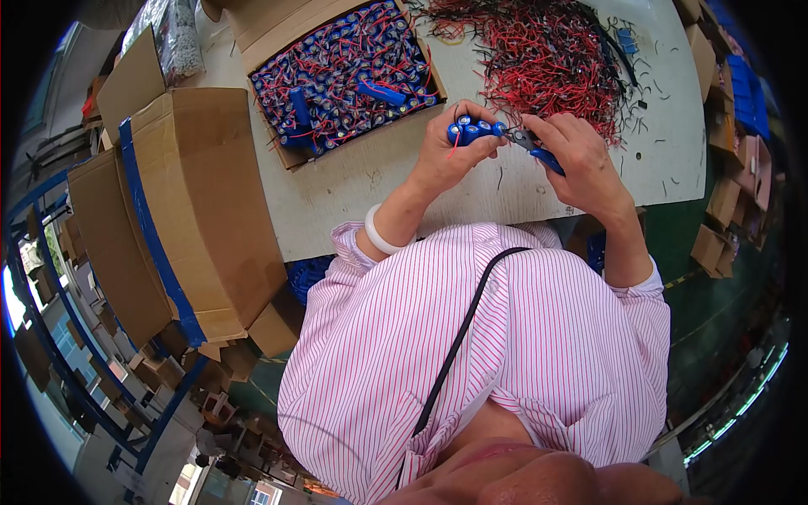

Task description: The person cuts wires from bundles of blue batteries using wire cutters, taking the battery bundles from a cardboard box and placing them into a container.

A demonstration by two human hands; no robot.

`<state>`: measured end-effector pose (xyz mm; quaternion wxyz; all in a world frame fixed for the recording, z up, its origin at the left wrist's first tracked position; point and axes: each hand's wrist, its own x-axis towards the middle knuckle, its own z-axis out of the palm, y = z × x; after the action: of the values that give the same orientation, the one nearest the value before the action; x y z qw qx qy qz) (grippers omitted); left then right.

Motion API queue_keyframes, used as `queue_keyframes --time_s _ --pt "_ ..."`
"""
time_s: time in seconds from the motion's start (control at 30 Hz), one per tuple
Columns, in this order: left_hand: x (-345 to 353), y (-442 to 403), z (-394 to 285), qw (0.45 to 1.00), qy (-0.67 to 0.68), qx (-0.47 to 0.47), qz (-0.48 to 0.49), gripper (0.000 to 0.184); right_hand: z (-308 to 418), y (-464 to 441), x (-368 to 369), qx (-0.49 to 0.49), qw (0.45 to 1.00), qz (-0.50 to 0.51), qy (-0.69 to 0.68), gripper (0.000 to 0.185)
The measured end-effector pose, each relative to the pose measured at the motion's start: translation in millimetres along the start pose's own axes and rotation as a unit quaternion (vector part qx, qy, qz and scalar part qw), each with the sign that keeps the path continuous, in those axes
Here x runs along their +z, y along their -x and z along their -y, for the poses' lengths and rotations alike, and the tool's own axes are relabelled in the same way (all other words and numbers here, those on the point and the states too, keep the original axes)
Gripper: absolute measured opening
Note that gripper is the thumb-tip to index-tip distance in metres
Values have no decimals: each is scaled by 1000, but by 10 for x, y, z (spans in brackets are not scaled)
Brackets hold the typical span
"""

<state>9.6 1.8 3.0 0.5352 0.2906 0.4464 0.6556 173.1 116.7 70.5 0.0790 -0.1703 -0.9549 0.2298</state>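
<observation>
Several blue cylindrical battery cells are bunched in my left hand, fingers wrapped round them, with a short red wire hanging below. My right hand is closed round blue-handled wire cutters. The cutters' metal jaws point left and meet the bunch at its right end; whether they touch a wire there is too small to tell. Just beyond my left hand is an open cardboard box packed with blue cells and red and black wires. Two cells lie sideways on top.
A large heap of red and black wire pieces covers the table's back right, with loose clippings around it. A big cardboard carton with blue tape stands left of the table. A clear bag lies at the back left.
</observation>
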Motion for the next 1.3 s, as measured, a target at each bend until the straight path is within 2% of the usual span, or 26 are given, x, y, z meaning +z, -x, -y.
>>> queue_keyframes --time_s 0.2,0.27,0.6,0.7,0.73,0.8,0.83,0.9,0.97,1.0,1.03,1.07,1.1,1.17,1.2,1.27,1.3 --pt "-23 -6 34 999 -25 -36 -2 21 -57 29 51 -9 1000 17 20 50" --pt "-39 -15 65 998 -39 -42 7 21 -82 56 102 26 999 45 -15 49" --pt "-28 -37 65 995 -74 -63 -17 21 -108 46 146 64 989 72 -114 44" --pt "-31 -40 80 991 -109 -65 -30 23 -132 16 115 67 976 -5 -205 46" --pt "-41 -35 108 989 -135 -46 -33 24 -98 -16 128 67 976 -4 -205 46" --pt "-34 -26 122 986 -160 -29 -37 25 18 -111 173 32 968 -99 -226 46" --pt "-22 -31 111 984 -169 -3 -49 26 70 -129 222 39 962 -104 -250 46" --pt "-8 -35 85 982 -179 22 -62 27 223 -272 268 -70 946 -191 -254 49" --pt "0 -48 62 976 -203 75 -37 28 283 -341 354 -125 950 -206 -201 54" --pt "-12 -49 108 972 -219 74 -37 24 310 -381 397 -150 949 -215 -176 55" --pt "-60 -31 240 975 -197 104 -21 21 296 -442 468 -190 941 -243 -137 56" --pt "-91 -49 353 975 -174 138 -2 19 302 -452 502 -182 947 -231 -130 57" --pt "-69 -23 287 961 -242 137 6 17 307 -457 511 -173 953 -218 -123 57" --pt "31 7 155 973 -219 75 4 20 265 -522 437 -166 948 -234 -136 57" --pt "-10 4 129 977 -207 -15 46 24 251 -509 383 -145 950 -233 -148 56" --pt "19 4 40 978 -194 -59 40 28 157 -499 231 -106 937 -274 -187 44" --pt "73 6 19 978 -204 -31 30 31 148 -458 103 -45 937 -277 -210 45"
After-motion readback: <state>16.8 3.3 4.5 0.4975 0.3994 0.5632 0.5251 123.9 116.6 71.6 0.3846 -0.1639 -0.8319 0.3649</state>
